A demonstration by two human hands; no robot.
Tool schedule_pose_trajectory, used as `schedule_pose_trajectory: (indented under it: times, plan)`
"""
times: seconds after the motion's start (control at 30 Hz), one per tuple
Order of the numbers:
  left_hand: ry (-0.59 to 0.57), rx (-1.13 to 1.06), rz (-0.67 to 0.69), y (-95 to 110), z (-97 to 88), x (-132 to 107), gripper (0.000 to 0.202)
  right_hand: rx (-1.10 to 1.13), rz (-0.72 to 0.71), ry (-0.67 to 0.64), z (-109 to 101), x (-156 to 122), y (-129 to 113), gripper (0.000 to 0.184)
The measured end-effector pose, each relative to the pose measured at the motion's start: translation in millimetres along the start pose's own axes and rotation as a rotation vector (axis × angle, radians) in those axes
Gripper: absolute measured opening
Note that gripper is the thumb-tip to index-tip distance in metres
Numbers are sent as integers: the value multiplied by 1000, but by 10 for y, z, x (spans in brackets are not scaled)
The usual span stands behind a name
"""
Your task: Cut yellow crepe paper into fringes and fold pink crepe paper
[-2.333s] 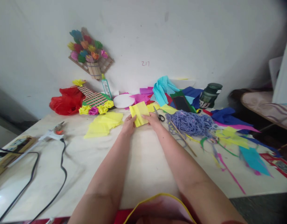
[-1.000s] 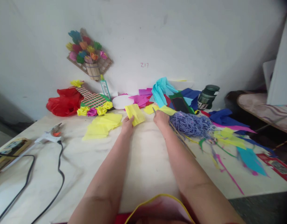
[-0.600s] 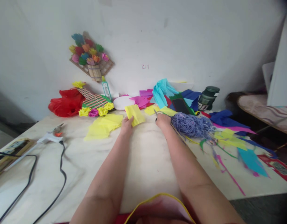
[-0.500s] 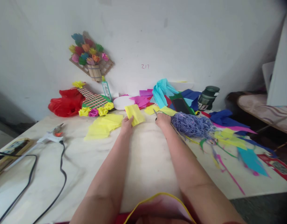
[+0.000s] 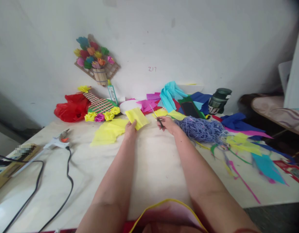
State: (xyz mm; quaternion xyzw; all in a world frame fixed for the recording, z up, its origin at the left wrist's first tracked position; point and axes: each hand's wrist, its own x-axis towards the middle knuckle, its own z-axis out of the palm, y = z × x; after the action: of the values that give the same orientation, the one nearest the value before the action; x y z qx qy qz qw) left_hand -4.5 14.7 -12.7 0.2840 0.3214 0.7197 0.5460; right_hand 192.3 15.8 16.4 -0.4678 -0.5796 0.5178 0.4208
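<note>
Head view: yellow paper piece (image 5: 139,118) sits just ahead of the left hand (image 5: 131,129), scissors (image 5: 156,116) point forward-left from the right hand (image 5: 167,124), apart from the paper. Left pinches the paper's near edge, thumb on top; right has fingers curled round the black handles, purple yarn pile (image 5: 204,129) just right of it.

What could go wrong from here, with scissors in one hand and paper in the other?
The scissors in the right hand have bare blades near the left hand, so a careless swing might nick its fingers. The yellow paper is gripped only by its near edge, so it could flop or shift. The tangled purple yarn beside the right hand might snag on it.
</note>
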Motion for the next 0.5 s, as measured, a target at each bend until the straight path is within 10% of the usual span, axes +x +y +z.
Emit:
schedule_pose_trajectory:
  times: [0.5]
  plan:
    - [78, -69, 52, 48, -10, 20, 31, -173, 184, -507, -212, -200, -79, 28]
